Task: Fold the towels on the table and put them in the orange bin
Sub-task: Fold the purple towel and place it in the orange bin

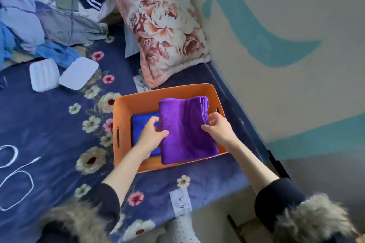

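Note:
An orange bin sits on a dark blue floral blanket. A folded blue towel lies flat in its left half. A folded purple towel sits over the bin's right half, its near end reaching the front rim. My left hand grips the purple towel's left edge, thumb on top. The right edge of that towel is gripped by my right hand, whose fingers curl around it.
A floral pillow leans just behind the bin. Two white pads and a pile of clothes lie to the far left. A white cable lies at the left edge. The wall runs close along the right.

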Motion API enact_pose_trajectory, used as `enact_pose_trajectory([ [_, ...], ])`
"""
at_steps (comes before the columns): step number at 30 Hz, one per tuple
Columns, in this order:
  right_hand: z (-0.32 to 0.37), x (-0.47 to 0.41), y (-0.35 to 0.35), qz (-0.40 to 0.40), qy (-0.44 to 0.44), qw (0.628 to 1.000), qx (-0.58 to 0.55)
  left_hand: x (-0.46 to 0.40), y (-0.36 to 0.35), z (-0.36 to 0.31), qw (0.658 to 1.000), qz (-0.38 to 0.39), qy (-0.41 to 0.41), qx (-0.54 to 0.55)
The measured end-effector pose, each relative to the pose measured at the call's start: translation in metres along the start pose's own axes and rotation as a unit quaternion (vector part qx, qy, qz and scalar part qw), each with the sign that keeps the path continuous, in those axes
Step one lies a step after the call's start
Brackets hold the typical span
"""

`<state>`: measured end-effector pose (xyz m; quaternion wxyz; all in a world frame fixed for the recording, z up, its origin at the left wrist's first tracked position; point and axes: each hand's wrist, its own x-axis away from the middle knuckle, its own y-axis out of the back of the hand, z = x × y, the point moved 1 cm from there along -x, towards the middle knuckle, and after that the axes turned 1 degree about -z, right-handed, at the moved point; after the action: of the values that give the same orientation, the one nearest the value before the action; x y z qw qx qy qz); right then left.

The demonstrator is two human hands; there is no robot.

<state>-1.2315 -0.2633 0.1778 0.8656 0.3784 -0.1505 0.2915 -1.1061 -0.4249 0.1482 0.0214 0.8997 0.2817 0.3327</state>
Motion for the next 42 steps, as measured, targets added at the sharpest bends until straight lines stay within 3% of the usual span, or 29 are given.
enact_pose_trajectory([
  [8,-0.040,-0.104,-0.046,0.027,-0.056,0.984,0.164,-0.101,-0.058,0.053,0.996,0.016,0.087,-0.024],
  [18,-0.069,-0.140,-0.078,0.003,-0.076,0.978,0.192,-0.151,-0.072,0.089,0.992,0.010,0.123,-0.012],
  [25,-0.075,-0.147,-0.082,-0.004,-0.109,0.976,0.189,-0.157,-0.076,0.100,0.995,-0.020,0.099,-0.019],
  [29,-0.078,-0.150,-0.086,0.001,-0.119,0.967,0.223,-0.151,-0.078,0.100,0.987,-0.052,0.020,-0.151],
  [32,-0.082,-0.136,-0.090,0.006,0.018,0.939,0.343,-0.138,-0.078,0.101,0.932,-0.058,-0.105,-0.342],
  [34,-0.091,-0.131,-0.094,0.057,0.112,0.871,0.476,-0.136,-0.082,0.104,0.863,0.005,-0.175,-0.474],
  [37,-0.103,-0.149,-0.099,0.131,0.129,0.751,0.634,-0.151,-0.087,0.111,0.765,0.084,-0.210,-0.603],
  [39,-0.107,-0.168,-0.102,0.154,0.114,0.713,0.674,-0.167,-0.086,0.115,0.737,0.096,-0.205,-0.636],
  [42,-0.112,-0.190,-0.106,0.190,0.087,0.692,0.691,-0.185,-0.082,0.123,0.728,0.102,-0.196,-0.649],
])
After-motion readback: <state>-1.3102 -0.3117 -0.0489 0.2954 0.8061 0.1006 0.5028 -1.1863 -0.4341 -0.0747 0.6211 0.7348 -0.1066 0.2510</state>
